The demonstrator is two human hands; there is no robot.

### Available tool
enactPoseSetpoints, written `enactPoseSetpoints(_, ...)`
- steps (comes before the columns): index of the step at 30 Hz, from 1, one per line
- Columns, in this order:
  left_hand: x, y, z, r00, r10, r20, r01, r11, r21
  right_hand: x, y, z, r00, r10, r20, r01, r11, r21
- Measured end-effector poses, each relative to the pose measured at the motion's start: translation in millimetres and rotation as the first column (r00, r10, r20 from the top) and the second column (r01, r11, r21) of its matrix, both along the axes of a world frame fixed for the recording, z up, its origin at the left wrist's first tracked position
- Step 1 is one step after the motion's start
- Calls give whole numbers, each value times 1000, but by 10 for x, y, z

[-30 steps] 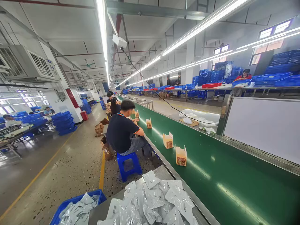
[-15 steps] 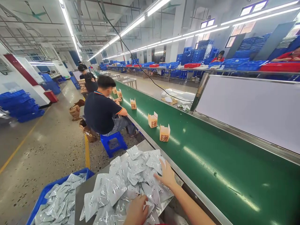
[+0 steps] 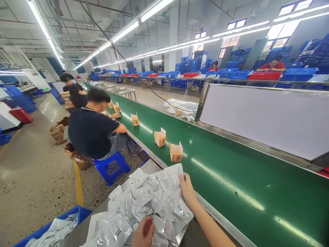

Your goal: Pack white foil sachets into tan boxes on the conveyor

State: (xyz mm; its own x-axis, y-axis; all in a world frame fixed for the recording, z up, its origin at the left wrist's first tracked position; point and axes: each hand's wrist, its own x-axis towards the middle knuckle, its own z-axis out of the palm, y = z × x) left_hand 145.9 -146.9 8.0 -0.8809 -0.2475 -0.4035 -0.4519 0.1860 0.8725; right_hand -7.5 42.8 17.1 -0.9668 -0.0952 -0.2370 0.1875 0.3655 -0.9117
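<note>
A heap of silver-white sealed pouches (image 3: 138,193) covers the metal table in front of me. At the heap's far right, my right hand (image 3: 189,192) pinches the edge of one pouch (image 3: 173,174), thumb on its face and fingers behind it. My left hand (image 3: 144,232) is over the near part of the heap, fingers bent and smeared by motion; whether it grips a pouch cannot be made out. On the green conveyor belt beyond stand open-topped orange printed boxes, the nearest box (image 3: 176,152) just past my right hand and another box (image 3: 160,138) behind it.
The green belt (image 3: 231,171) runs along my right side with a metal edge. A blue bin (image 3: 82,214) of more pouches stands at lower left. A co-worker (image 3: 89,127) sits ahead on a blue stool (image 3: 111,168). A white panel (image 3: 257,120) rises across the belt.
My right hand has gone from spread fingers over the heap to pinching a pouch edge. My left hand has drawn slightly nearer to me. The view has swung to the right.
</note>
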Motion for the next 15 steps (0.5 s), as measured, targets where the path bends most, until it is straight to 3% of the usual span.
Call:
enactPoseSetpoints(1, -113, 42, 148, 994, 98, -54, -92, 990, 107, 66, 56, 137, 997, 53, 53, -48, 994, -95)
enactPoseSetpoints(3, -342, 169, 457, 990, 142, -23, -125, 928, 351, 203, 151, 402, 937, 326, 126, -287, 923, -255)
enactPoseSetpoints(5, -530, 320, 708, 996, -89, -4, 75, 811, 580, 312, 235, 608, 823, 545, 157, -506, 831, -232)
enactPoseSetpoints(7, -642, 460, 850, 954, -299, 6, 226, 734, 640, 379, 337, 720, 827, 527, 196, -517, 850, -106)
enactPoseSetpoints(9, -675, 574, 883, 951, -308, 34, 226, 764, 604, 417, 473, 738, 874, 426, 234, -389, 902, -190)
enactPoseSetpoints(12, -635, 745, 803, 992, -113, 62, 58, 823, 564, 487, 707, 624, 878, 435, 200, -288, 814, -505)
enactPoseSetpoints(13, -617, 824, 759, 995, -75, 67, 25, 828, 560, 529, 775, 553, 896, 407, 176, -274, 820, -503)
enactPoseSetpoints(15, -597, 1035, 661, 997, -13, 77, -32, 828, 560, 642, 880, 373, 952, 294, 85, -253, 913, -320)
